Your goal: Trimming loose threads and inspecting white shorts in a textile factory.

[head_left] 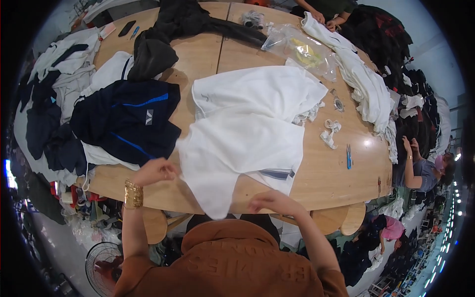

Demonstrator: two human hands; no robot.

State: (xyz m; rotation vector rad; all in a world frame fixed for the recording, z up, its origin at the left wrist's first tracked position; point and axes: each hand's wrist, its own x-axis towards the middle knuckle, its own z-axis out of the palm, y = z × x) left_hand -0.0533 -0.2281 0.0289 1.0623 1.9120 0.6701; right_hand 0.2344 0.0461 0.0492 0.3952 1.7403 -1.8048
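A white garment, shaped like a pair of shorts, lies spread over the middle of the wooden table. One corner of it hangs over the near edge, and a dark grey stripe shows on a flap at its lower right. My left hand, with a gold bracelet on the wrist, hovers by the garment's left edge, fingers loosely bent and apart. To the right of the hanging corner, my right hand is held over the table edge with its fingers loosely stretched. Neither hand visibly holds anything.
Navy garments with blue trim lie left, a dark garment at the back. Blue thread snips, white scraps and a clear plastic bag are on the right. Across the table, another person's hands touch white cloth.
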